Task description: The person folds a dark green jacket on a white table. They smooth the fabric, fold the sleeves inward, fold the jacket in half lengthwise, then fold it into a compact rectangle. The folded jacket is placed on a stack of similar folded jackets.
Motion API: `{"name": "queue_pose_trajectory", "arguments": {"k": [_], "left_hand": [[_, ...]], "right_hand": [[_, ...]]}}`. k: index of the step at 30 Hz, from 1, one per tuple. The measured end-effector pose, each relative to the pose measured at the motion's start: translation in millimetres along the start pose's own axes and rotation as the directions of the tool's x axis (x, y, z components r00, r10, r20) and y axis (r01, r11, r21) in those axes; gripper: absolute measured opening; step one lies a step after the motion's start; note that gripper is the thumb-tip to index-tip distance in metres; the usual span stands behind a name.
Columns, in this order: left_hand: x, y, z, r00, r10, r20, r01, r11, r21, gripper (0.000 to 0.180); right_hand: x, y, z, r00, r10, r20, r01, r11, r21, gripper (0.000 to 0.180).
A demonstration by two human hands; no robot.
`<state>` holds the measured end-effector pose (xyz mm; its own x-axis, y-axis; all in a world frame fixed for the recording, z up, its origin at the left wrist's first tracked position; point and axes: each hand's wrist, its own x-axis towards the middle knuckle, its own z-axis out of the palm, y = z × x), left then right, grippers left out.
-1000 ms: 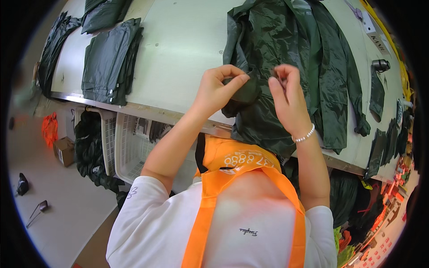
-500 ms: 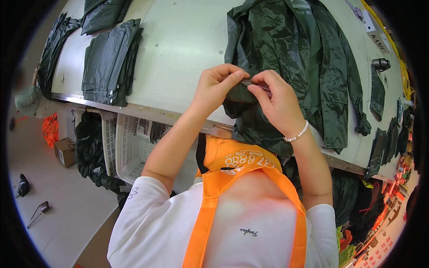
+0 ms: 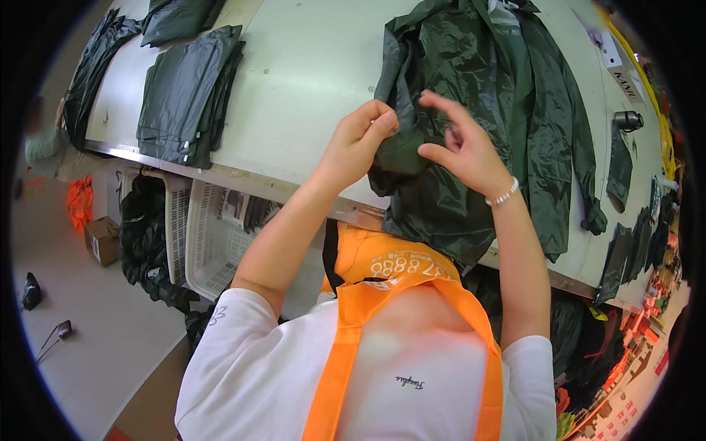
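Note:
A dark green, shiny rain jacket [image 3: 467, 73] lies spread on the table, its near end hanging over the front edge. My left hand [image 3: 362, 140] pinches the edge of a raised fold of it between thumb and fingers. To the right of that fold, my right hand [image 3: 468, 156] hovers over the jacket with forefinger and thumb apart. I see nothing in the right hand, and its fingers are slightly blurred. A white bead bracelet circles the right wrist.
A stack of folded dark green garments [image 3: 187, 95] lies on the pale table [image 3: 294, 81] to the left. White plastic baskets [image 3: 209, 250] stand below the front edge. A black bottle [image 3: 627, 121] and dark fabric pieces [image 3: 621, 165] lie at the right. Another person [image 3: 48, 143] is at far left.
My right hand has let go of the fold, opened and moved a little to the right. The left hand keeps its pinch in nearly the same place.

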<state>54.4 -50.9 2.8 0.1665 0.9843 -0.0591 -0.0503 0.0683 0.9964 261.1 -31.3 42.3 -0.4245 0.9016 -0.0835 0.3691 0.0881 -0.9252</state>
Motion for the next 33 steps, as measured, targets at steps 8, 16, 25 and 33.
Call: {"name": "queue_pose_trajectory", "arguments": {"k": [8,16,25,33], "left_hand": [[-94.6,36.3,-72.1,0.582,-0.762,0.283,0.03,0.369,0.929,0.027],[-40.6,-9.8,-53.8,0.987,-0.063,0.146,-0.002,0.915,0.403,0.08],[31.2,24.1,38.6,0.994,0.11,-0.015,-0.094,0.908,0.409,0.039],[84.1,-11.1,-33.7,0.861,0.198,-0.469,-0.084,0.964,0.253,0.015]], "right_hand": [[5.3,21.6,5.8,0.908,-0.198,-0.37,0.141,0.975,-0.174,0.017],[16.6,21.8,-0.3,0.72,-0.477,-0.504,0.224,0.848,-0.481,0.014],[31.5,6.8,-6.0,0.599,-0.519,-0.61,0.136,0.817,-0.56,0.016],[-9.8,-35.5,56.5,0.974,-0.172,-0.15,0.187,0.978,0.093,0.021]]}}
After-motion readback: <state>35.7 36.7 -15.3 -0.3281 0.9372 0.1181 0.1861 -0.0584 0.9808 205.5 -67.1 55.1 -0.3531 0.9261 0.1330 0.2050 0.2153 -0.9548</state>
